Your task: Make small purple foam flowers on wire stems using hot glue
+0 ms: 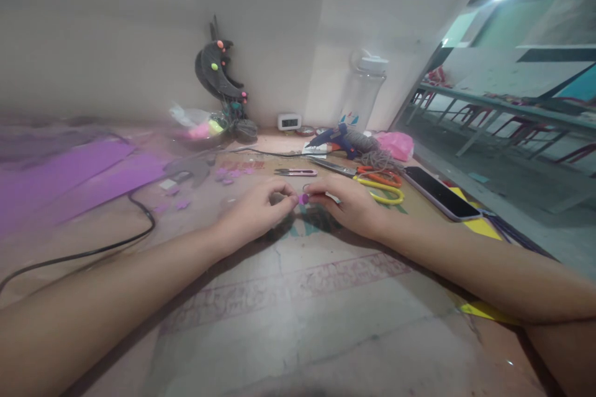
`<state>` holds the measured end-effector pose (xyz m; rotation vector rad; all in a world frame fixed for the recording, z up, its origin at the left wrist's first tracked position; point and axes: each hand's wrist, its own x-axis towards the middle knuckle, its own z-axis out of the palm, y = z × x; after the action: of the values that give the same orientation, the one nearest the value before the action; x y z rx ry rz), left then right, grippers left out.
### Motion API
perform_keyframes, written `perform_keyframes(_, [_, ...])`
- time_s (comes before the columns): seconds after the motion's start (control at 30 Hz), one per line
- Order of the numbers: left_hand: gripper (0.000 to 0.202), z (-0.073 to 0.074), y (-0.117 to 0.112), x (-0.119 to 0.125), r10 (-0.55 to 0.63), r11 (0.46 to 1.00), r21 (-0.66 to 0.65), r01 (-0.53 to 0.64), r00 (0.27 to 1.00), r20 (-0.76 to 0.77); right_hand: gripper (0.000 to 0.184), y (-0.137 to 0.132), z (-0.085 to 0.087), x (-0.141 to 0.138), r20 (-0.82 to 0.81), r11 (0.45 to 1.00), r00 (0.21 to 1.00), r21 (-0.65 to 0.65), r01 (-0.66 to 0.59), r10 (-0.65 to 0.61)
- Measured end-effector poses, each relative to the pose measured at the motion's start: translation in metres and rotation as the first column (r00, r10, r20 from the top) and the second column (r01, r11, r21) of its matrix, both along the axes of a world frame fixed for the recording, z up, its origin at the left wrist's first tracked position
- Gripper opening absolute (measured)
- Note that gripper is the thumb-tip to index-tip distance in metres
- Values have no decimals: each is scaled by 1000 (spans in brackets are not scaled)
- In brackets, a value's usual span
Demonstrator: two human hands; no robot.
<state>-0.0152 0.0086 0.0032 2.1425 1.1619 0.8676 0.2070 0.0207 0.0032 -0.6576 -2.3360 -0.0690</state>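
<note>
Between my two hands, low over the table, is a small purple piece, perhaps foam or felt; its exact shape is too small to tell. My left hand pinches its left side with thumb and forefinger. From the right, my right hand pinches the same piece with its fingertips. Just beyond the hands lie pink thread snips and scissors with orange and yellow handles. Several small purple cut-outs are scattered to the left of the snips.
Purple sheets and a black cord lie at left. Behind stand a black crescent ornament, a small digital clock and a clear bottle. A blue glue gun, grey yarn and a phone are at right.
</note>
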Motion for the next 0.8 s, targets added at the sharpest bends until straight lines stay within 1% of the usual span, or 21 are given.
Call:
perform_keyframes(0.13, [22, 0, 0, 0, 7, 1000, 2, -7, 1000, -3, 14, -1, 0, 1, 18, 999, 1000, -37, 7, -7])
perform_keyframes(0.23, [22, 0, 1, 0, 12, 1000, -3, -12, 1000, 8, 14, -2, 0, 2, 18, 998, 999, -54, -25, 26])
perform_keyframes(0.33, [23, 0, 1, 1, 9, 1000, -29, -8, 999, 34, 19, -3, 2, 1, 19, 993, 993, -9, -117, 117])
perform_keyframes(0.4, [23, 0, 2, 1, 3, 998, -62, 1, 999, 52, 18, -2, 2, 0, 31, 989, 989, 37, -143, 142])
perform_keyframes(0.47, [23, 0, 3, 0, -2, 994, -105, 9, 998, 67, 18, -2, 2, -1, 36, 991, 993, 63, -118, 116])
perform_keyframes(0.53, [24, 0, 3, 0, -1, 990, -140, 11, 997, 74, 19, -1, 1, -1, 16, 995, 997, 55, -77, 77])
perform_keyframes(0.63, [23, -1, 3, 0, -3, 990, -140, 14, 997, 82, 28, -1, -1, 0, -42, 997, 997, -39, -65, 64])
perform_keyframes(0.73, [21, -1, 2, 0, 0, 995, -102, 8, 997, 80, 43, -3, 1, -1, -120, 974, 992, -217, -72, 47])
perform_keyframes(0.77, [20, 0, 1, 1, 2, 996, -88, 5, 997, 77, 43, -4, 2, -1, -165, 962, 986, -266, -61, 17])
perform_keyframes(0.8, [19, 1, 0, 1, 5, 997, -76, 1, 997, 75, 38, -5, 4, -2, -224, 953, 974, -301, -43, -27])
